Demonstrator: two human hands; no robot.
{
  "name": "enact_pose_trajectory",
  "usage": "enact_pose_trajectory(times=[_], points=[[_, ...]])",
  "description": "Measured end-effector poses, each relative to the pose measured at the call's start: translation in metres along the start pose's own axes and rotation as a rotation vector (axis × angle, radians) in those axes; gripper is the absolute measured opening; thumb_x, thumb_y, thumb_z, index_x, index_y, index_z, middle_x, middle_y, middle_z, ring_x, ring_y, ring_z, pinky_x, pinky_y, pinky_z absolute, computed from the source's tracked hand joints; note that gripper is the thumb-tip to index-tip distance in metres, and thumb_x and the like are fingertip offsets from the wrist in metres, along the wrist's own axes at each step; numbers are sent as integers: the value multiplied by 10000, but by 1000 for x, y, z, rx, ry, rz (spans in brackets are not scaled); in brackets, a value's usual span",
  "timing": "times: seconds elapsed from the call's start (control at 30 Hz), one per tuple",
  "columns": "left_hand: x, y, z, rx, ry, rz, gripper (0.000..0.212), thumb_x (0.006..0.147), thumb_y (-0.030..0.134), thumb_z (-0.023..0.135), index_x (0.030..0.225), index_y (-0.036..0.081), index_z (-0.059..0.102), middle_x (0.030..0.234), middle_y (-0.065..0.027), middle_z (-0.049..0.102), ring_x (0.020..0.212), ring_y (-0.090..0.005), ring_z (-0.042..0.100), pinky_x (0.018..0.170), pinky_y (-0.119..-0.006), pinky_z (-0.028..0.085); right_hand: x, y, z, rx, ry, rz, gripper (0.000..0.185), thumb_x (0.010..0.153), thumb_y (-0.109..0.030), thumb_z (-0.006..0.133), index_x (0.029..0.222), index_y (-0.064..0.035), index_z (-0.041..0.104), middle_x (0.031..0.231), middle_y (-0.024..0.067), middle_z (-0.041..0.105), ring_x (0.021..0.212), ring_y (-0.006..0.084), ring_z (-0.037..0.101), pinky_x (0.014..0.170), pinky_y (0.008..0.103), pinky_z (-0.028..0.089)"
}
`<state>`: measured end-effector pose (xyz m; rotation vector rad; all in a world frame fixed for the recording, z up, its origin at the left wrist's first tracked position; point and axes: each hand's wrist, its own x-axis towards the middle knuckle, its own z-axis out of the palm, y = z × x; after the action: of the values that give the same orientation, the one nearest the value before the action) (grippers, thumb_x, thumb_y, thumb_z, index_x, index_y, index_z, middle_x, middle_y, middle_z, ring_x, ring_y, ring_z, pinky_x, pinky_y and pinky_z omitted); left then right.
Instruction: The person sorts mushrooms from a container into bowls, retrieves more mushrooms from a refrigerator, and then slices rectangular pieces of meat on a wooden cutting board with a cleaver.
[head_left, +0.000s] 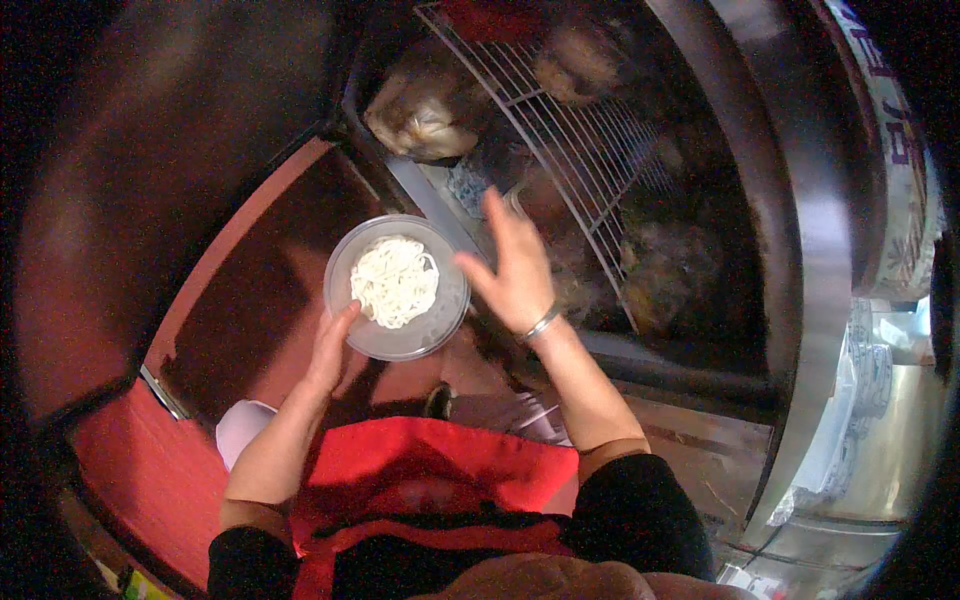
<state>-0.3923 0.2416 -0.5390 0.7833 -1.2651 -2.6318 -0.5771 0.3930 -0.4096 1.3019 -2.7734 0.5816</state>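
Note:
A round translucent plastic container (450, 315) is held in front of me, over the dark floor. White noodles (395, 281) lie in its middle. My left hand (330, 345) grips the container at its lower left, the thumb over the rim and the other fingers hidden beneath. On the other side, my right hand (517, 266) is slightly blurred, with thumb and fingers spread and nothing in it. Its thumb tip comes close to the container's right rim; whether they touch I cannot tell. A metal bracelet (541, 322) circles the right wrist.
Beyond my hands is an open, dim cabinet with a wire shelf (555, 142) and a plastic bag of food (424, 124). A metal frame (817, 300) borders it at right. Stacked plastic containers (870, 375) stand farther right. My red apron (442, 457) hangs below.

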Motion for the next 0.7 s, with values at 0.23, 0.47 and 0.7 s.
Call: enact_pose_trajectory(times=[0.23,0.47,0.7], points=[[8,1,-6,54,-207,85,739,939,459,502,1472,22,233,1477,-131,320,1334,-228,347,1116,-371,250,-28,41,32,731,-619,509,517,890,-242,610,1337,-44,441,1000,155,682,779,234,676,653,342,538],[17,8,-9,-157,-386,85,690,938,492,495,1419,25,332,1384,-148,433,1234,-222,464,1034,-374,382,-39,79,-67,1340,-141,725,350,926,-162,512,1257,-55,536,1093,182,656,833,198,649,642,299,530],[27,11,-14,-186,-230,8,422,992,314,460,1286,15,498,1220,-111,579,1077,-166,559,940,-297,434,-13,300,-109,3132,219,772,430,932,-179,488,1345,-61,474,940,113,606,804,214,577,777,332,520]])
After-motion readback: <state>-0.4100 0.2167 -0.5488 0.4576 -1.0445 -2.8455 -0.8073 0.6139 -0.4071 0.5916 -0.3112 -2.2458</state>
